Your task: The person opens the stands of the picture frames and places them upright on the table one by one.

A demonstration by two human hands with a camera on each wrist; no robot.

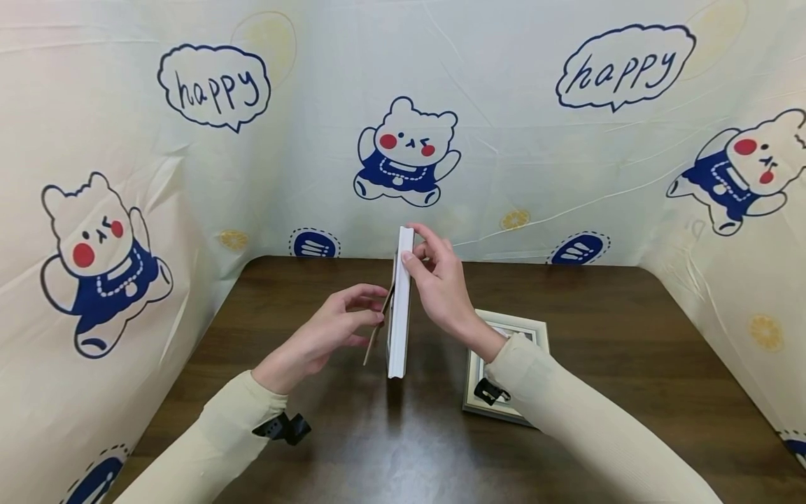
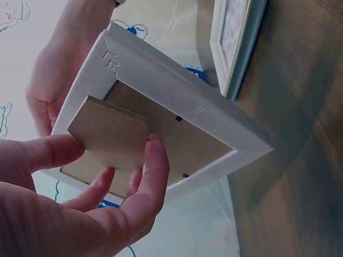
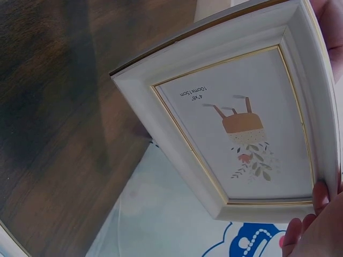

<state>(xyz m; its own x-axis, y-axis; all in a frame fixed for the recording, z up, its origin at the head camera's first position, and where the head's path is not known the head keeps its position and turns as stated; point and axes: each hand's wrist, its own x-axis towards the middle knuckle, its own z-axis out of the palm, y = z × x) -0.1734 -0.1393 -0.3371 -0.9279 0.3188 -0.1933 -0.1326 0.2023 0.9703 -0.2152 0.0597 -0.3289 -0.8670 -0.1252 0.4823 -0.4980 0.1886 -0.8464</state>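
While my right hand (image 1: pixel 441 280) pinches the upper end of the frame (image 1: pixel 401 308) between thumb and fingers, my left hand (image 1: pixel 340 318) holds the brown stand (image 2: pixel 110 134) at its back, thumb on one edge, fingertips on another.

Frame: white, over the middle of the table (image 1: pixel 598 329), held on edge, narrow side toward the head view. Stand: angled out from the backing board (image 2: pixel 198 136), a wedge of open room between them. Second frame (image 1: pixel 539 336): flat on the table to the right, a strip of wood separating the two. Left of my left hand, wood runs to the table's left edge; past the far edge hangs printed cloth (image 1: pixel 516 161).

Hidden or hard to read. Frame's front: unseen from the head; the right wrist view gives gold lining and a print (image 3: pixel 244 134) of leaves above a legged brown shape, upside down. Second frame: partly covered by my right wrist and sleeve (image 1: pixel 567 406), its picture indistinct. Table's near edge: cut off. Whether the frame's lower edge touches wood, I cannot tell.
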